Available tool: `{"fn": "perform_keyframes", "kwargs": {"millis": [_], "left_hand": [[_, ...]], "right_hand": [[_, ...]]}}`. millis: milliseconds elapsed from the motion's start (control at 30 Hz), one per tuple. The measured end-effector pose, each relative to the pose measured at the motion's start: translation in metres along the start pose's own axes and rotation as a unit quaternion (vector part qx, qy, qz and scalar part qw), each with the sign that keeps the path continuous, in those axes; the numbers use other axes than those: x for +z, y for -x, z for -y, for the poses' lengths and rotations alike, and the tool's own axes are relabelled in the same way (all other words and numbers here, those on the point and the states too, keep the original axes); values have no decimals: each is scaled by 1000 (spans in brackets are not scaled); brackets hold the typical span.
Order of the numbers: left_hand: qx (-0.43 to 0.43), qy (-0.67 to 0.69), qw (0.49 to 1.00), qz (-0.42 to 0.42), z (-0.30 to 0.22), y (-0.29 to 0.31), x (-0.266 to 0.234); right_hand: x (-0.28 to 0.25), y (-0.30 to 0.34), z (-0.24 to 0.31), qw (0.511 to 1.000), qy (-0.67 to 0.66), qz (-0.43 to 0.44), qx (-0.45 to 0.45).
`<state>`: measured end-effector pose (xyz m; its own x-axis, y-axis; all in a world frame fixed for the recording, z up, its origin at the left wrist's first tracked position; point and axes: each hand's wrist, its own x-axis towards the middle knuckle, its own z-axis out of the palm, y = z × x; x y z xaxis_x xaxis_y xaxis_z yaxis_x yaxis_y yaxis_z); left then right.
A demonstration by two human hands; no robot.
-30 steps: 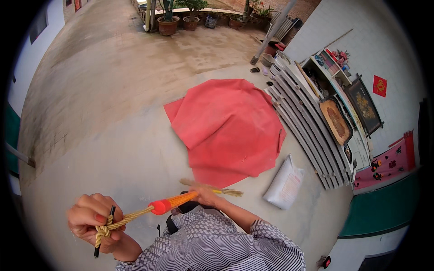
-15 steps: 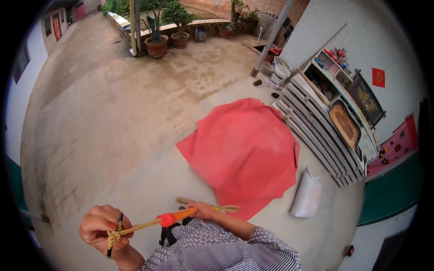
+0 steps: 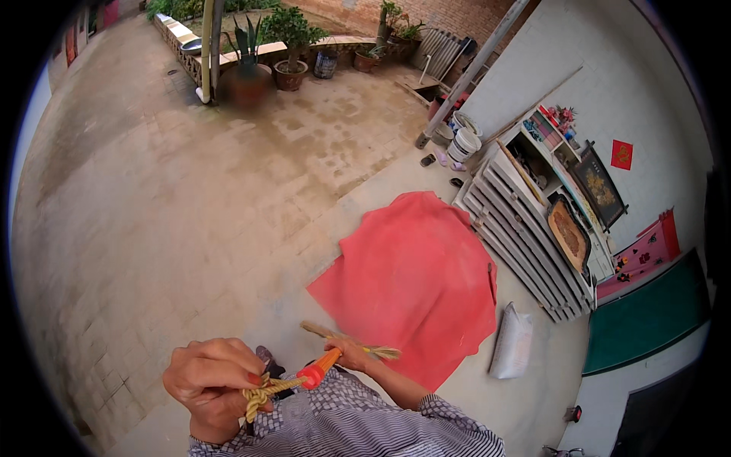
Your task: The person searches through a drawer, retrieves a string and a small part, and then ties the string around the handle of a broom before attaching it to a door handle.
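Note:
My left hand (image 3: 213,382) is closed in a pinch on a knotted yellow twisted rope (image 3: 283,385). This rope runs to the red end cap (image 3: 311,376) of an orange handle (image 3: 327,362). My right hand (image 3: 350,355) wraps around the orange handle, close to my body. Straw-coloured frayed strands (image 3: 383,353) stick out past the right hand, and another straw-coloured bundle (image 3: 318,330) shows beyond it; whether they belong to the handle I cannot tell. A large red sheet (image 3: 411,266) lies spread over something bulky on the ground ahead of my right hand.
A white sack (image 3: 512,343) stands right of the sheet. Grey stacked panels (image 3: 525,236) lean by a white cabinet (image 3: 560,137) on the right. White buckets (image 3: 463,145) stand near a slanted pole (image 3: 472,72). Potted plants (image 3: 291,72) line the low wall at the back.
My left hand has moved right, nearer the orange handle, and the rope span between them is shorter. The dark band seen at its fingers no longer shows there. The view has shifted slightly.

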<state>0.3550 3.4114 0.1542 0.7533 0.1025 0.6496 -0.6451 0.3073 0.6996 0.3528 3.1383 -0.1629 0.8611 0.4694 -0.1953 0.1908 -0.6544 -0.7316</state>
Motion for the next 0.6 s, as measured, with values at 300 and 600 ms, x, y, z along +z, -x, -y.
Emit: {"fn": "perform_keyframes", "kwargs": {"millis": [300,600], "left_hand": [[-34,67,987,144,103,-149,-99],[-61,75,979,178,256,-317,-155]], "right_hand": [[-4,-136,1,991,-90,-34,96],[-81,-359,23,983,-171,-6,69]]}}
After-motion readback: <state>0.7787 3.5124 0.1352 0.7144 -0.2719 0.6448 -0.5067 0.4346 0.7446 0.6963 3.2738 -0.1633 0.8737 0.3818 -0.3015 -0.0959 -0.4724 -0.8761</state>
